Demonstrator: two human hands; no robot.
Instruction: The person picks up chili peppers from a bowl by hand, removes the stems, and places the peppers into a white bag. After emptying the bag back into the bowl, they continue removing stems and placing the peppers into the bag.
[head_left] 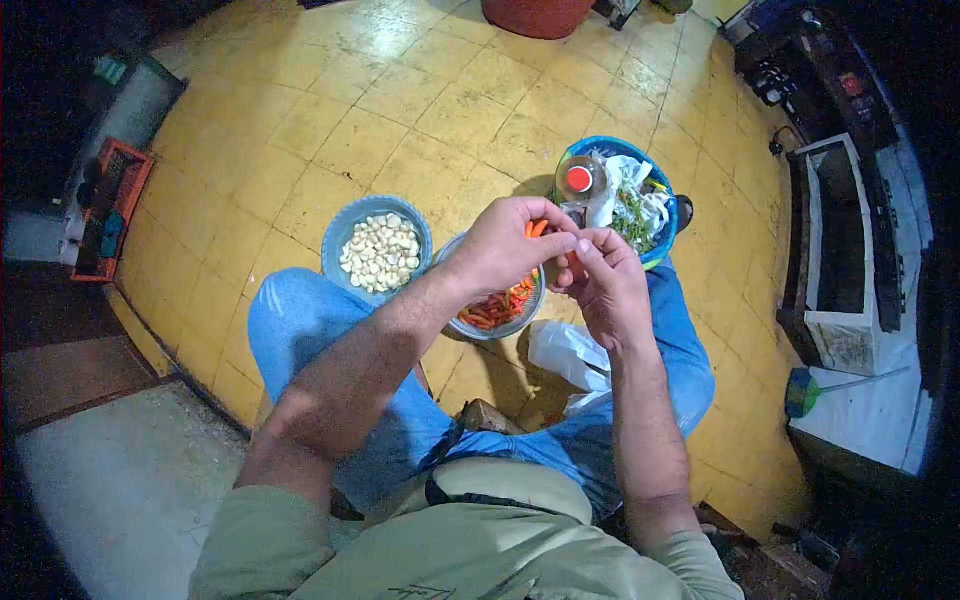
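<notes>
My left hand (508, 238) and my right hand (612, 280) meet at the fingertips above a bowl (541, 300) of red and orange chili peppers (492, 312). Orange chili peppers (538, 229) show between the thumb and curled fingers of my left hand. In my right hand's pinch is a red chili pepper (577, 267), partly hidden by the fingers. Left of the chilies stands a grey-blue bowl (333, 240) of peeled garlic cloves (380, 252). My left forearm covers part of the chili bowl.
A blue basin (668, 175) holds a red-capped bottle (579, 180), plastic bags and green herbs (634, 215). A white plastic bag (565, 352) lies on the yellow tiled floor (400, 110) between my legs. An orange crate (135, 180) stands at left, a white-framed cabinet (840, 335) at right.
</notes>
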